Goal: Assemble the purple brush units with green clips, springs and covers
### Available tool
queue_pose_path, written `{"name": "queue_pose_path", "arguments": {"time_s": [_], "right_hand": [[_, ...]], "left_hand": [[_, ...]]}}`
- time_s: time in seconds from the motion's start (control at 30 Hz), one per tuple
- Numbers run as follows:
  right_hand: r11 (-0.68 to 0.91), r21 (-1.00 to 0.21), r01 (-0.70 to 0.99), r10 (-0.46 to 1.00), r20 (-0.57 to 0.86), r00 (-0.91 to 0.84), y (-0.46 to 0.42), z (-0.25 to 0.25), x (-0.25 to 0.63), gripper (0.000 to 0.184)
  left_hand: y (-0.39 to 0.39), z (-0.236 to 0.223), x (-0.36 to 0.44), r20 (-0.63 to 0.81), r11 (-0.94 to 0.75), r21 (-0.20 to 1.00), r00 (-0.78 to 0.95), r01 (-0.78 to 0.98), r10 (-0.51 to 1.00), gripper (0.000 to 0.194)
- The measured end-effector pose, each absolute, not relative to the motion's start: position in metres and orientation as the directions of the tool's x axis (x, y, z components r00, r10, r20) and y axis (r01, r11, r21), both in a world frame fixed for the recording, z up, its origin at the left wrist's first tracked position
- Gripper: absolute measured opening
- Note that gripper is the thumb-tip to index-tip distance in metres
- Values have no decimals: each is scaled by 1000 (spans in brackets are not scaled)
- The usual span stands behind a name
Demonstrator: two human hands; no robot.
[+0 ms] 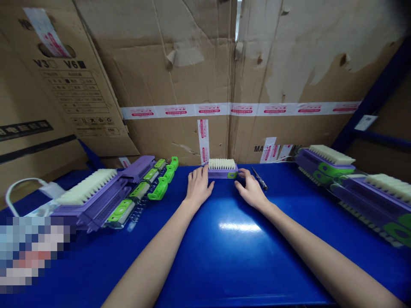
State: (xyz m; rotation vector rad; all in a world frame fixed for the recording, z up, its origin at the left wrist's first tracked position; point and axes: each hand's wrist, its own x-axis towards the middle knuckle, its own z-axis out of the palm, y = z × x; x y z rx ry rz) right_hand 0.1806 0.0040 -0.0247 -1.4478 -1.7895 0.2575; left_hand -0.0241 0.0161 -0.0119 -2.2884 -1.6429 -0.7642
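At the back middle of the blue table stands a purple case [221, 173] with a cream, ridged pad on top and a green patch at its right end. My left hand [197, 187] lies at its left end, fingers stretched out and fingertips against or very close to it. My right hand [251, 189] is at the other end, fingers apart, the index fingertip close to the case; contact is unclear. Neither hand grips anything. Just right of my right hand lies a slim dark pen-like tool [259, 179].
Left are purple cases with a cream pad [88, 187], bright green clips [159, 189], clear-sided green-topped pieces [122, 211] and a white cable [16, 184]. Right are more padded cases [324, 164]. Cardboard [180, 72] walls the back; a blue post [375, 94] stands right.
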Motion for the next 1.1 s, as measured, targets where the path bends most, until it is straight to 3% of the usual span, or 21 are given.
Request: {"name": "queue_pose_path", "arguments": {"time_s": [0.13,0.3,0.4,1.1], "right_hand": [[243,-514,823,908,420,-6,2,-18,181,20],[250,-256,934,956,217,-197,-8,-9,176,26],[269,-171,948,952,197,-235,-11,-5,174,26],[299,-117,947,946,170,-278,-11,-1,175,25]], "left_hand": [[11,-4,-20,477,-287,51,229,957,849,28],[7,-2,-15,191,-328,-17,325,945,926,37],[7,-4,-15,151,-344,-36,346,938,926,39],[-11,2,-2,56,-297,-86,303,951,951,45]]}}
